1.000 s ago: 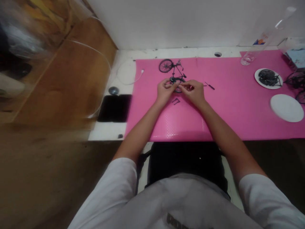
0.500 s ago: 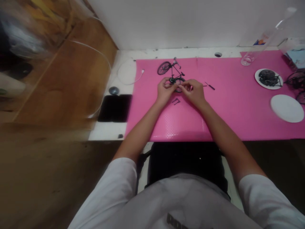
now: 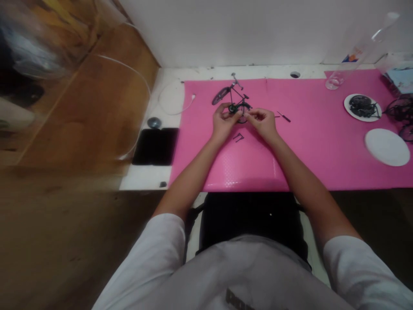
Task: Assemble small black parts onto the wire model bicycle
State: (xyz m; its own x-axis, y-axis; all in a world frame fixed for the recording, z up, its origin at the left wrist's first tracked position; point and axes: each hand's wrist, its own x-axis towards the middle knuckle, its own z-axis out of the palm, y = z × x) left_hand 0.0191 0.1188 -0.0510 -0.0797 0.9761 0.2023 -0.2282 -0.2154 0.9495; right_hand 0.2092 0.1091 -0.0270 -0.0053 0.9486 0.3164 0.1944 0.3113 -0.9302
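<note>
The bare left hand (image 3: 222, 124) clamps the small black model bicycle (image 3: 231, 97) by its near wheel (image 3: 243, 119); frame and far wheel extend far-left; whether the bare right hand (image 3: 266, 124) pinches anything, I cannot tell

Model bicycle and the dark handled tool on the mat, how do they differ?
The model bicycle is in the left hand, right hand against it; the tool lies on the mat. The bicycle is larger and wheeled; the tool is small and thin. Both look dark.
</note>
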